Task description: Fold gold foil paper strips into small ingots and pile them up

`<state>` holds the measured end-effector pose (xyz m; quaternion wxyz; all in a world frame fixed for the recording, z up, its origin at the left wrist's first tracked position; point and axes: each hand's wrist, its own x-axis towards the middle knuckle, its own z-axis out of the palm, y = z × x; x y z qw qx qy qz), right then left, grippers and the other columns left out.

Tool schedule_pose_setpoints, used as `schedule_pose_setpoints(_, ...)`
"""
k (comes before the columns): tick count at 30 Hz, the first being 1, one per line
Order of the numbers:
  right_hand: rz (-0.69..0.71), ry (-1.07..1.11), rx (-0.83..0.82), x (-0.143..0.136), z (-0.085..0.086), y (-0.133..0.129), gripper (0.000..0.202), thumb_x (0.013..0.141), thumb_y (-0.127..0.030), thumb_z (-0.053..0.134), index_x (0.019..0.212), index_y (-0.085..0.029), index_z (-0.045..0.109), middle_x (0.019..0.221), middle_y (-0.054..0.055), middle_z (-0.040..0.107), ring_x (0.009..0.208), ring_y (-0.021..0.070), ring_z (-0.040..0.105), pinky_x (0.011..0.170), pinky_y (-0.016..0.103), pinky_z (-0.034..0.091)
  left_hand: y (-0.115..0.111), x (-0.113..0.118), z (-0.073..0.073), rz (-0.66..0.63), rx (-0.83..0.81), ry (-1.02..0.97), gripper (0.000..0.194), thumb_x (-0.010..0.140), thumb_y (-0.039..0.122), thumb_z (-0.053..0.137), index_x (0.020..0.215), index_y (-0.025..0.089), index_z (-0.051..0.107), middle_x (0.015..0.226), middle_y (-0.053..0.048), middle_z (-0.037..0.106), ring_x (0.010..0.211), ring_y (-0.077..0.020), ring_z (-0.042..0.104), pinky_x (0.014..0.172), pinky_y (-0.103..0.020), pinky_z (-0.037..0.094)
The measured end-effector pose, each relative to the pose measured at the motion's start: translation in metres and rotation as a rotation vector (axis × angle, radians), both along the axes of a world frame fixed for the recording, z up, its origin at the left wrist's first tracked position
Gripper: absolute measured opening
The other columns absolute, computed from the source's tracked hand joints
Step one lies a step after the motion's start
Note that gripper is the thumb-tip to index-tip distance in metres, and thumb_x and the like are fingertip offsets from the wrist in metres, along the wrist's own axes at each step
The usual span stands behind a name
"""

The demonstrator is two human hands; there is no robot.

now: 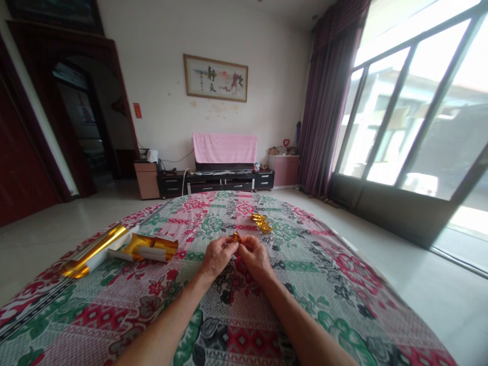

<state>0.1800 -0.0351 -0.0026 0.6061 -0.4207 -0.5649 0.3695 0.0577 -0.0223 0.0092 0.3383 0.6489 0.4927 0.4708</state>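
Over the middle of the cloth-covered table, my left hand (220, 254) and my right hand (254, 254) meet at the fingertips. Between them they pinch a small piece of folded gold foil paper (236, 237), mostly hidden by the fingers. Just beyond my right hand lie several folded gold foil pieces (262, 223) in a short row. To the left of my hands rest a rolled gold foil sheet (101, 248) and some curled gold foil sheets (150, 248) with white backs.
A floral cloth (320, 300) in red, green and grey covers the table. Past its far edge stand a low black cabinet (221, 182) and a screen under a pink cloth (224, 147). Large windows (404, 112) and a purple curtain (324, 101) are on the right.
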Motion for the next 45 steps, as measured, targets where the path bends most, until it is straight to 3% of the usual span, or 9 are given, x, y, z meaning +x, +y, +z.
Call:
schedule_pose_setpoints(4, 0.05, -0.037, 0.017, -0.001, 0.001, -0.002, 0.015, 0.068, -0.026, 0.053, 0.078, -0.015, 0.054, 0.065, -0.001, 0.06, 0.056, 0.0107, 0.056, 0.053, 0.02, 0.045, -0.002, -0.002, 0.004, 0.039, 0.046, 0.06, 0.027, 0.073, 0.034, 0.051, 0.082, 0.014, 0.067, 0.067, -0.001, 0.068, 0.063, -0.015, 0.061, 0.058, -0.021, 0.044)
schedule_pose_setpoints(8, -0.049, -0.077, 0.05, 0.0, 0.0, -0.003, 0.021, 0.068, -0.022, 0.051, 0.088, -0.014, 0.054, 0.073, 0.001, 0.06, 0.062, 0.0117, 0.057, 0.057, 0.022, 0.047, -0.004, -0.006, 0.005, 0.104, 0.14, 0.191, 0.025, 0.076, 0.033, 0.048, 0.075, 0.016, 0.065, 0.065, -0.002, 0.067, 0.063, -0.0143, 0.061, 0.059, -0.021, 0.042)
schedule_pose_setpoints(12, -0.209, -0.187, 0.178, 0.001, -0.001, -0.004, 0.041, 0.071, -0.021, 0.051, 0.112, -0.018, 0.049, 0.098, 0.006, 0.057, 0.074, 0.0127, 0.058, 0.06, 0.023, 0.049, -0.005, -0.009, 0.003, 0.117, 0.216, 0.385, 0.024, 0.079, 0.034, 0.047, 0.075, 0.017, 0.064, 0.064, -0.004, 0.066, 0.062, -0.0142, 0.06, 0.059, -0.022, 0.04)
schedule_pose_setpoints(15, -0.233, -0.316, 0.293, 0.001, -0.001, -0.004, 0.045, 0.072, -0.017, 0.05, 0.116, -0.022, 0.05, 0.114, 0.008, 0.05, 0.087, 0.0145, 0.056, 0.064, 0.024, 0.049, -0.006, -0.009, 0.002, 0.08, 0.313, 0.506, 0.022, 0.08, 0.028, 0.045, 0.075, 0.017, 0.063, 0.068, -0.005, 0.066, 0.063, -0.0144, 0.06, 0.061, -0.023, 0.04)
schedule_pose_setpoints(20, -0.245, -0.385, 0.331, 0.0, -0.002, -0.003, 0.024, 0.076, -0.016, 0.046, 0.093, -0.02, 0.063, 0.092, 0.006, 0.06, 0.081, 0.0142, 0.057, 0.067, 0.024, 0.048, -0.007, -0.007, 0.002, 0.087, 0.371, 0.56, 0.018, 0.079, 0.023, 0.046, 0.076, 0.018, 0.062, 0.073, -0.006, 0.066, 0.069, -0.0159, 0.061, 0.066, -0.024, 0.041)
schedule_pose_setpoints(25, -0.325, -0.449, 0.204, 0.0, -0.001, -0.003, 0.024, 0.072, -0.017, 0.046, 0.087, -0.017, 0.063, 0.08, 0.003, 0.065, 0.069, 0.014, 0.058, 0.068, 0.025, 0.047, -0.003, -0.009, 0.0, 0.121, 0.299, 0.396, 0.016, 0.078, 0.026, 0.046, 0.081, 0.019, 0.061, 0.073, -0.002, 0.067, 0.066, -0.0136, 0.062, 0.064, -0.021, 0.044)
schedule_pose_setpoints(31, -0.311, -0.503, 0.116, 0.0, 0.0, -0.005, 0.025, 0.076, -0.024, 0.043, 0.084, -0.018, 0.066, 0.065, 0.0, 0.065, 0.055, 0.0125, 0.057, 0.056, 0.021, 0.043, -0.005, -0.01, 0.003, 0.104, 0.318, 0.355, 0.016, 0.077, 0.024, 0.046, 0.079, 0.019, 0.061, 0.07, -0.001, 0.066, 0.064, -0.0127, 0.061, 0.063, -0.021, 0.043)
schedule_pose_setpoints(40, -0.295, -0.528, 0.123, 0.001, -0.001, -0.003, 0.031, 0.078, -0.023, 0.04, 0.087, -0.021, 0.07, 0.068, 0.001, 0.069, 0.058, 0.0139, 0.061, 0.061, 0.022, 0.045, -0.001, -0.011, -0.003, 0.026, 0.301, 0.317, 0.028, 0.079, 0.022, 0.043, 0.094, 0.019, 0.066, 0.091, -0.004, 0.07, 0.078, -0.0148, 0.064, 0.073, -0.022, 0.048)
schedule_pose_setpoints(45, -0.312, -0.54, 0.103, 0.0, 0.001, -0.004, 0.031, 0.078, -0.024, 0.041, 0.088, -0.021, 0.07, 0.07, 0.001, 0.07, 0.059, 0.0147, 0.062, 0.061, 0.022, 0.045, 0.002, -0.009, -0.006, 0.03, 0.244, 0.301, 0.03, 0.079, 0.022, 0.042, 0.094, 0.019, 0.067, 0.087, -0.005, 0.071, 0.076, -0.0153, 0.066, 0.069, -0.022, 0.05)
